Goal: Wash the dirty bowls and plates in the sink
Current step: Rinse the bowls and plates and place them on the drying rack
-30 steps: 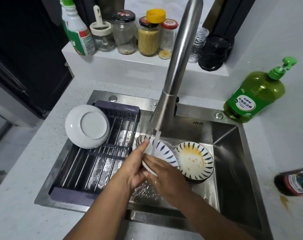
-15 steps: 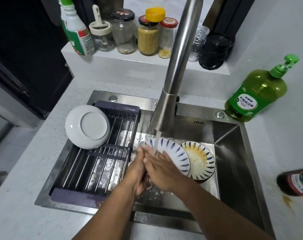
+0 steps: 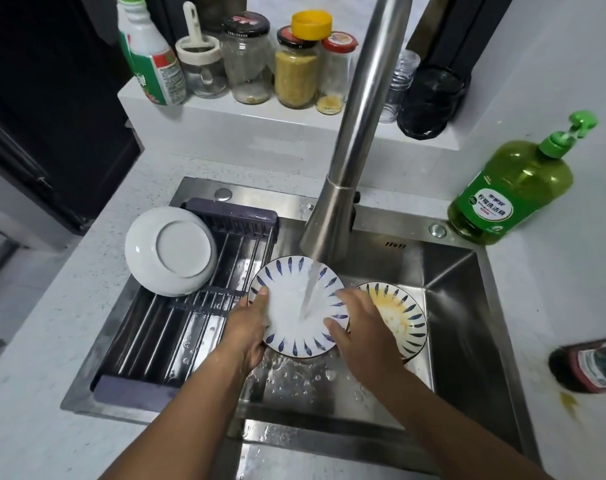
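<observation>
white plate [image 3: 296, 308], blue dashes round rim, held tilted under tap [image 3: 332, 220] stream in sink [image 3: 467, 327]. left hand [image 3: 247, 329] grips left edge, right hand [image 3: 362, 332] grips right edge. stained plate [image 3: 403, 318] just right, partly behind right hand. white bowl [image 3: 171, 251] upturned on rack [image 3: 163, 327], left.

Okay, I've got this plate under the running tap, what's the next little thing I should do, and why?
Probably set the rinsed plate in the rack beside the white dish. It looks clean under the water, both hands grip it, and the stained plate still waits.
</observation>
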